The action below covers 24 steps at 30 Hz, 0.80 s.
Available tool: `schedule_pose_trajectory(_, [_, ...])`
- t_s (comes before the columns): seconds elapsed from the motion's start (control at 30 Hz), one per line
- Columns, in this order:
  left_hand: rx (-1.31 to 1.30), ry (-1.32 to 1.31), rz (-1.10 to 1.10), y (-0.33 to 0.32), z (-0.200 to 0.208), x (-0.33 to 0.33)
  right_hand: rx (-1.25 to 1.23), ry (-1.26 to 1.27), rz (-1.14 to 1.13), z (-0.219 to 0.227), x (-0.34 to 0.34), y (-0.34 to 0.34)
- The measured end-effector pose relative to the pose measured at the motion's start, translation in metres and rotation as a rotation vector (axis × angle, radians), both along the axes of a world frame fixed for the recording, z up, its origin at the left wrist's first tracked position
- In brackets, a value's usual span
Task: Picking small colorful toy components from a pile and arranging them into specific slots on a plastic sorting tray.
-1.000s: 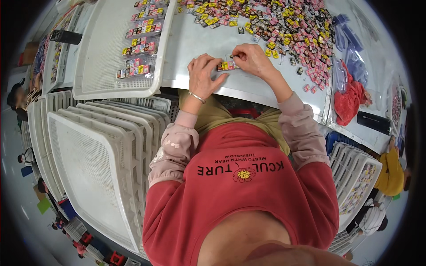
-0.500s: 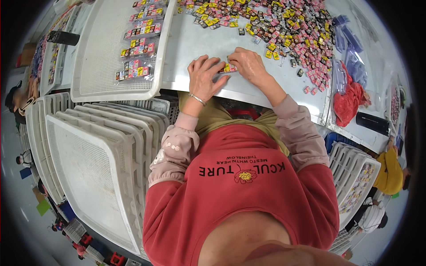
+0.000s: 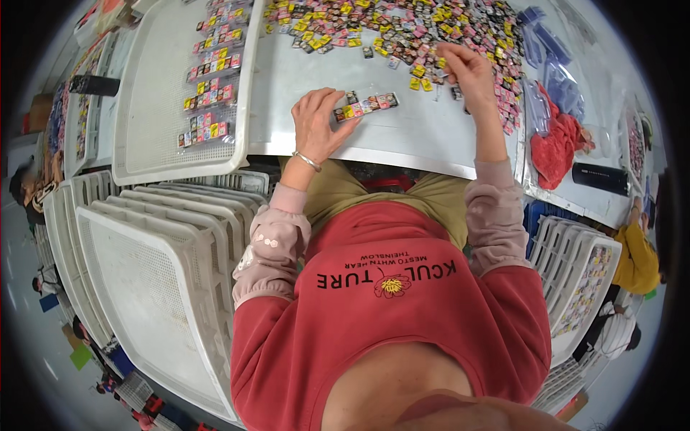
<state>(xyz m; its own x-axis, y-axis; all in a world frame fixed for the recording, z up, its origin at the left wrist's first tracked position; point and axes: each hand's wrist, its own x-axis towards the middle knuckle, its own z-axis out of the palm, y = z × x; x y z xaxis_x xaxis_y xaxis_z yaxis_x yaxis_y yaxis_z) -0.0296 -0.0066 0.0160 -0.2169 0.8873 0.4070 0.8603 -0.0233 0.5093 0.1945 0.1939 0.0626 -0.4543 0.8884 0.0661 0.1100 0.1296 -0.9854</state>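
Near the table's front edge, my left hand grips the left end of a short row of small printed blocks in pink, yellow and black, its thumb along the near side and its fingers on the far side. One dark block sits against the row's far side. My right hand is farther out to the right, over the near edge of a large loose pile of small blocks. Its fingers are bent together at the pile; whatever is between them is too small to make out.
Left on the table stands a white mesh tray bearing several clusters of blocks. Stacked white trays fill the floor at my left. To the right lie clear plastic pieces, a red cloth and a black box-like object.
My right hand has left the row and moved right and away to the pile. My left hand stays at the row, which now shows more fully. The whole view has shifted slightly.
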Motion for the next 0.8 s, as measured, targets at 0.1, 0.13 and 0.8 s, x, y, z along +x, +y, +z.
schedule_pose_trajectory(0.1, [-0.022,0.102,-0.077,0.014,0.002,0.003,-0.013,0.061,-0.11,-0.004,0.025,0.014])
schedule_pose_trajectory(0.13, [-0.027,0.14,-0.111,0.016,0.0,0.006,0.137,-0.1,-0.066,-0.015,0.031,0.016])
schedule_pose_trajectory(0.8, [-0.009,0.145,-0.187,0.001,-0.021,0.001,0.43,-0.479,0.196,-0.037,-0.017,-0.021])
